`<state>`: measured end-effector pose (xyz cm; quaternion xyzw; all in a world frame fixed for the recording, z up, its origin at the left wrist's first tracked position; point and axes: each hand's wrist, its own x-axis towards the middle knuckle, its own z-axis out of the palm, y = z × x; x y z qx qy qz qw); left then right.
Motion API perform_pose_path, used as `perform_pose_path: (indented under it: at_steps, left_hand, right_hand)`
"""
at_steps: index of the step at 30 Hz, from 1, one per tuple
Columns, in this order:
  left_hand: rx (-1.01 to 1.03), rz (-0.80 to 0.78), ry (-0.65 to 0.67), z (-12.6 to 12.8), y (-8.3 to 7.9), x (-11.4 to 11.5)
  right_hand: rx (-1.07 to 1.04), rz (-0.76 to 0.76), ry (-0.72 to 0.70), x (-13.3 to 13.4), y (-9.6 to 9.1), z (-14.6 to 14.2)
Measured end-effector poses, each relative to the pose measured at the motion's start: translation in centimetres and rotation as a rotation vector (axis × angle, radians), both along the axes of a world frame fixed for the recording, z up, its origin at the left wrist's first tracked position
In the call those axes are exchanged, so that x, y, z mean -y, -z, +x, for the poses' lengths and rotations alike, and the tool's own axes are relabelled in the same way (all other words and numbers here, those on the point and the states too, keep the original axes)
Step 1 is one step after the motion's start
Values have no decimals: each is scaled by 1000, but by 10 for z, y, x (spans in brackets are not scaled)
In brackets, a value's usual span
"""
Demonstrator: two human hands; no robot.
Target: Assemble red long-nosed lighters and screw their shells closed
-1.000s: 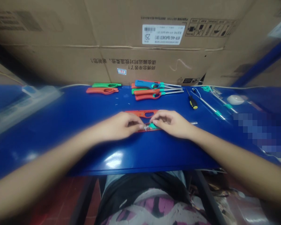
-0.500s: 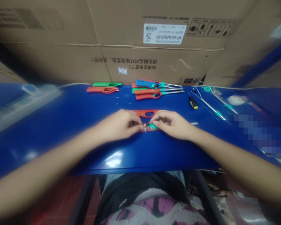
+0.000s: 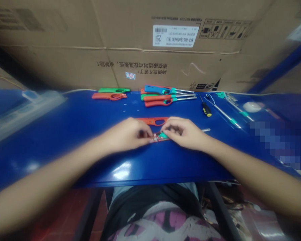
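Observation:
Between my hands lies an opened red lighter body (image 3: 161,140) with small inner parts showing. My left hand (image 3: 130,134) pinches at its left end, by a pale clear part. On the right, my right hand (image 3: 182,132) has its fingers closed at the green trigger piece (image 3: 163,135). A metal tube (image 3: 206,130) sticks out past the right hand. Just behind, a separate orange-red shell half (image 3: 149,121) with a finger hole lies flat on the table. My fingers cover much of the lighter body.
Several long-necked lighters (image 3: 158,98) are stacked at the back. Green (image 3: 110,90) and orange (image 3: 107,96) casings lie left of them. To the right are a screwdriver (image 3: 206,109), metal tubes (image 3: 225,113) and a white round object (image 3: 252,107). A cardboard box (image 3: 77,60) stands behind the blue table (image 3: 97,164).
The lighter body's left end and its metal tube have shifted slightly, the body now a little tilted. Both hands stay in nearly the same place, fingers still on it.

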<state>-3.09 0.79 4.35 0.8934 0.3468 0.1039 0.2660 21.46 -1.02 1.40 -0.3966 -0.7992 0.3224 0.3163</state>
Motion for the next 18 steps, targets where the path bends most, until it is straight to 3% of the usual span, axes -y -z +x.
perform_pose_path:
  at_steps: [12,18]
  left_hand:
    - [9,-35,-65,3,7,0]
    - [43,-67,-53,2,4,0]
  right_hand:
    - [41,-3,-1,-2,4,-2]
    - [77,-2,37,-2,1,-2]
